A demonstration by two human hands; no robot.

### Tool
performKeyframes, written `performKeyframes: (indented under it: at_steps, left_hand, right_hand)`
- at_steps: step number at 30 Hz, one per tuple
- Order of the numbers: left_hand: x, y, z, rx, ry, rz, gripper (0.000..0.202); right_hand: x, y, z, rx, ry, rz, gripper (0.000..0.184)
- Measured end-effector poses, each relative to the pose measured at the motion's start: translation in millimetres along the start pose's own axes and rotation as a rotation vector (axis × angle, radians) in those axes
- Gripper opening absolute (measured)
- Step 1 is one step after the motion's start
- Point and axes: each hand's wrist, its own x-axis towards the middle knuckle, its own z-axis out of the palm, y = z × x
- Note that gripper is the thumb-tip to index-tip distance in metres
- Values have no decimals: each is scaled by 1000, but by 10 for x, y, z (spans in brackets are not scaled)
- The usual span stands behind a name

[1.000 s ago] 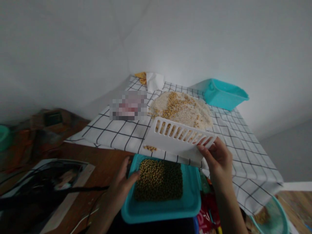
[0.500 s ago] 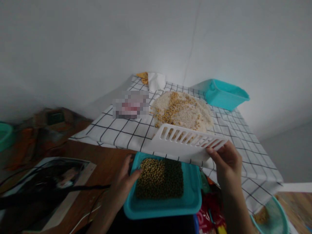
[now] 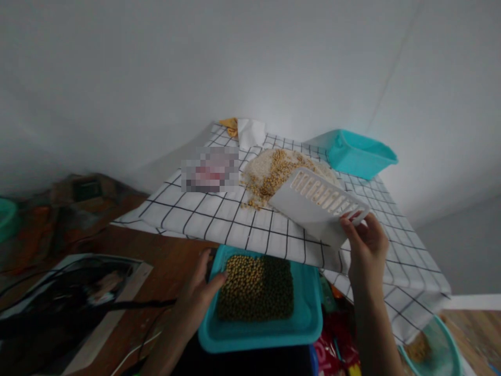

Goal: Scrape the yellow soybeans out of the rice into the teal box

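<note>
In the head view my right hand [image 3: 366, 237] is closed on the right end of a white slotted plastic panel [image 3: 309, 206]. The panel is tilted, its left end near the front of a pile of pale grains [image 3: 260, 164] with yellow beans [image 3: 279, 175] scattered over it; it hides part of the pile. My left hand [image 3: 205, 284] grips the left rim of a teal tray [image 3: 307, 308], thumb over the edge. In the tray, yellow beans [image 3: 245, 277] lie on the left and small dark green beans [image 3: 277, 287] on the right and in front.
The table has a white checked cloth [image 3: 219, 211]. On it stand a teal bin [image 3: 362, 154] at the back right, a white cloth [image 3: 251, 133] at the back and a blurred-out item [image 3: 211, 169] at the left. A teal bucket [image 3: 446, 344] sits lower right; a framed picture [image 3: 74, 303] lies lower left.
My right hand has tilted the white slotted panel, and its left end has moved up and right, toward the pile. More yellow beans show at the pile's front left. My left hand stays on the tray.
</note>
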Motion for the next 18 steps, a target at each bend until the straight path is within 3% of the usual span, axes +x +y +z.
performKeyframes:
  at_steps: [4, 13, 18]
  left_hand:
    - [-10, -23, 18, -37, 14, -11, 66]
    - [54, -136, -22, -14, -32, -46, 74]
    - [48, -108, -18, 23, -26, -28, 70]
  right_hand:
    - [38, -47, 1, 59, 30, -17, 12]
    - [-274, -183, 254, 69, -291, 166, 19]
    - [-132, -100, 200, -10, -164, 101, 13]
